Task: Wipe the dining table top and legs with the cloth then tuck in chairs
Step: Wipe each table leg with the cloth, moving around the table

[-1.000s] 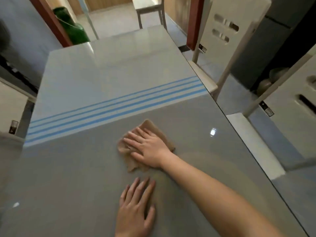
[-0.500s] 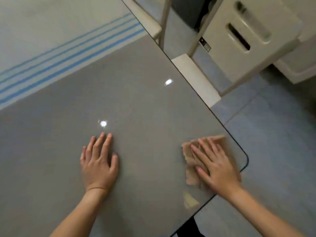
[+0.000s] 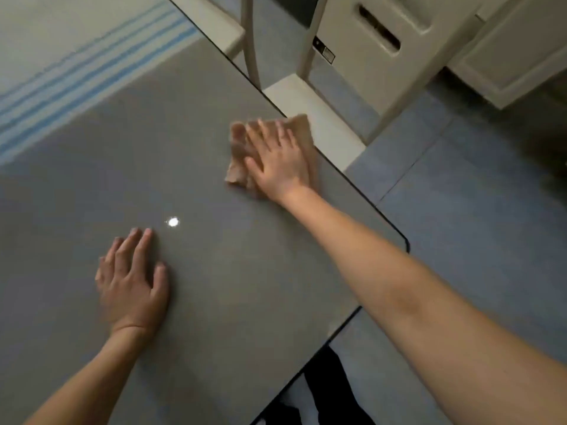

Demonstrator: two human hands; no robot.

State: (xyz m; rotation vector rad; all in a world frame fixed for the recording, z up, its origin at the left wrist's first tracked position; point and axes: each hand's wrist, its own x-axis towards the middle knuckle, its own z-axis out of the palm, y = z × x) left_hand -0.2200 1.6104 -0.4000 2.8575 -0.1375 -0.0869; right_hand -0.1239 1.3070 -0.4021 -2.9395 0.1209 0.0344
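The dining table has a glossy grey top with a pale band and blue stripes at the upper left. A tan cloth lies on the top by the right edge. My right hand presses flat on the cloth with its fingers straight and spread. My left hand rests flat on the bare table top nearer to me, fingers straight. A white chair stands beside the right edge, its seat partly under the table and its slotted back further right.
A second white chair seat shows at the top along the same table edge. The table's near right corner is rounded. Blue-grey floor tiles lie to the right. My dark-clothed legs show below the near edge.
My right hand has slid the cloth from the near right corner away from me along the right edge. My left hand has stayed flat on the table.
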